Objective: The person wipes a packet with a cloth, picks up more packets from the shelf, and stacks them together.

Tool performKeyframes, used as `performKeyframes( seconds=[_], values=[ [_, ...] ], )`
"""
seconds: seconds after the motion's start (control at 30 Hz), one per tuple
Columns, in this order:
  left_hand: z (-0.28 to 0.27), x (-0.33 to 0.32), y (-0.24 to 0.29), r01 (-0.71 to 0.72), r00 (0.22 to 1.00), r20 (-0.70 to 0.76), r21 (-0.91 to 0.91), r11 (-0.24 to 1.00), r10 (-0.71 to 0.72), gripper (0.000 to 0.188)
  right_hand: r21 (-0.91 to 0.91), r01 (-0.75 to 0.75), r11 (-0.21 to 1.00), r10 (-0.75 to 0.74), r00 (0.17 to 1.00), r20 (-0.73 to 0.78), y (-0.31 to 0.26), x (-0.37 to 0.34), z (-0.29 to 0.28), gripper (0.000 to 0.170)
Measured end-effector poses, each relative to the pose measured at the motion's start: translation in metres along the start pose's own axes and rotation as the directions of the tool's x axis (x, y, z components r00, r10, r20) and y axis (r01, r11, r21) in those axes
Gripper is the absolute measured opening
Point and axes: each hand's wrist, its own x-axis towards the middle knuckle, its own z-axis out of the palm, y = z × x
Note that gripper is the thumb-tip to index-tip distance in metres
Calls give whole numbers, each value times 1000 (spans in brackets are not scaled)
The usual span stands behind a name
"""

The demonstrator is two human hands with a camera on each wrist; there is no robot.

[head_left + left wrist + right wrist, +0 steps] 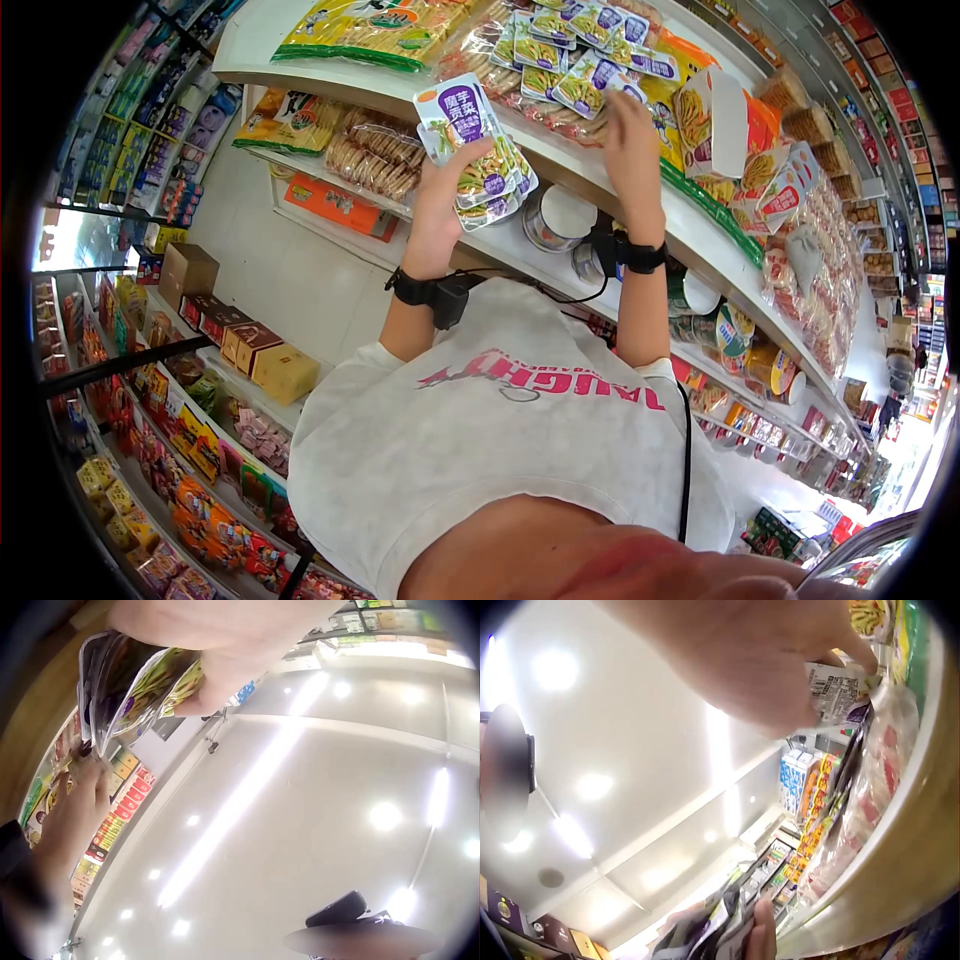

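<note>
White shop shelving [245, 48] fronts the left hand [440, 202], gripping fanned white-and-purple plastic packets [487, 180]; right hand [629, 145] pinches a matching packet [835, 691]; more lie just beyond.

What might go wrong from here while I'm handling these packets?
The flat white-and-purple plastic packets in your left hand are unevenly fanned, so one might slip out. The loose pile of matching packets lies on a clear plastic bag, so it may slide if your right hand pulls. That hand could also knock the white cardboard carton beside it.
</note>
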Motion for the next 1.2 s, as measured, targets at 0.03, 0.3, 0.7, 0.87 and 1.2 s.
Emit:
performKeyframes(
  seconds=[0.03, 0.3, 0.7, 0.87, 1.2],
  values=[
    [2, -2, 0, -2, 1000, 10, 16, 1000, 2, 39, 81, -52, 995, 57, 997, -55, -7, -1, -13, 37],
    [18, 0, -8, 64, 997, 25, 85, 994, -66, 37, 99, 427, 899, -384, 875, -295, -93, -29, -28, 50],
    [31, -13, -2, -26, 994, 100, -141, 990, 41, 45, 562, 102, 821, -208, 970, 127, -89, -60, 25, 53],
    [12, -4, -8, -81, 995, -62, 9, 997, 82, 43, 779, 7, 627, -208, 965, 159, -96, -63, 26, 57],
    [11, -10, 5, 98, 993, -47, -174, 980, -108, 39, -205, 170, 964, -164, 985, 47, -2, 5, 32, 60]
  ],
)
